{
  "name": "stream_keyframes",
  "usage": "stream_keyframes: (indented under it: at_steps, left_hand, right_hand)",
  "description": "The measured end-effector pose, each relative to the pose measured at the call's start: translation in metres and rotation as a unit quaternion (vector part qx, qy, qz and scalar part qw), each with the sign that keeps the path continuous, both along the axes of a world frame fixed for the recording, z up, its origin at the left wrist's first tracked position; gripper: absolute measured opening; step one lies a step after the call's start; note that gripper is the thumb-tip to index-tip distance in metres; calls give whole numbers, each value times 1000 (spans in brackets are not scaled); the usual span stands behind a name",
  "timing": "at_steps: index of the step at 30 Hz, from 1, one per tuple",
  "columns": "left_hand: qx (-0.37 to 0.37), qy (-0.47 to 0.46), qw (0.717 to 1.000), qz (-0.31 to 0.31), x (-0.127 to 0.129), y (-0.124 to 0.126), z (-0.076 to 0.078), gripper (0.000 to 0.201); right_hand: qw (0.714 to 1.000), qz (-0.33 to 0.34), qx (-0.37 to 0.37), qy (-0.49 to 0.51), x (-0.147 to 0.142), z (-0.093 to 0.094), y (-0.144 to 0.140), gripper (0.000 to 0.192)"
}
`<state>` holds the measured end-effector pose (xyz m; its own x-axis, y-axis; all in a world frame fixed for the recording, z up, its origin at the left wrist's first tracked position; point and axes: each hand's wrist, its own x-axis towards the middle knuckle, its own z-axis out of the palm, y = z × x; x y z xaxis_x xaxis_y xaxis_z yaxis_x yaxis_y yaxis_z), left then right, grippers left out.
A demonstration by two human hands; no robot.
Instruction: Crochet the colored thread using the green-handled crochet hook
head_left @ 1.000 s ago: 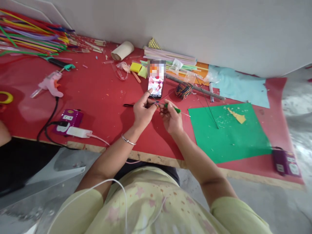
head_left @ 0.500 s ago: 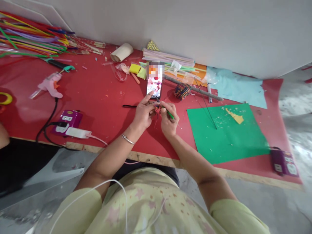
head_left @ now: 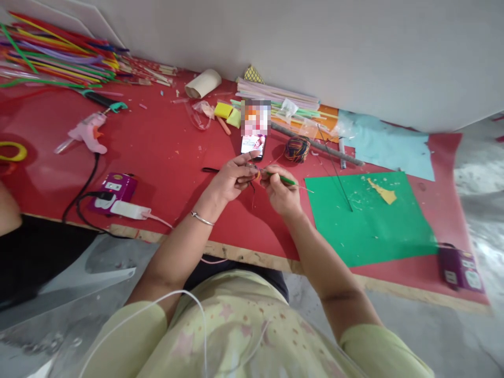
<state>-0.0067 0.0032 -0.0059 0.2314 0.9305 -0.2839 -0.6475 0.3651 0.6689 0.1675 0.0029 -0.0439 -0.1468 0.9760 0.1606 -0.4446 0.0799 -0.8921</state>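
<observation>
My right hand [head_left: 283, 191] grips a green-handled crochet hook [head_left: 285, 179], whose thin metal end sticks out to the right. Its other tip points at my left hand [head_left: 233, 177], where thumb and fingers pinch a small piece of multicoloured yarn [head_left: 254, 169]. A dark loose strand [head_left: 252, 188] dangles below the fingers. Beyond both hands stands a lit phone [head_left: 253, 146], partly hidden at its lower edge by a left finger. The multicoloured yarn ball [head_left: 296, 149] lies to the right of the phone.
A green sheet [head_left: 370, 231] with scraps and a thin dark rod lies at right. A pink glue gun [head_left: 88, 134] and purple power socket [head_left: 114, 190] with cables are at left. A stick [head_left: 334, 150], straws [head_left: 279, 93] and a cardboard tube [head_left: 202, 84] line the back.
My hands have moved slightly apart. The right hand has shifted right with the hook, which now lies flatter. The whole view has shifted a little.
</observation>
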Motion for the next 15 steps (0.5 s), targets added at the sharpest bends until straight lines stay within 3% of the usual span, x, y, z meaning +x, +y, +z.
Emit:
stream_keyframes:
  at_steps: [5, 15]
  left_hand:
    - [16, 34, 999, 30, 3, -1, 2, 55]
    - [17, 65, 996, 52, 3, -2, 6, 51]
  right_hand:
    - [997, 14, -71, 31, 2, 6, -1, 29]
    - [996, 33, -78, 11, 12, 3, 4, 35]
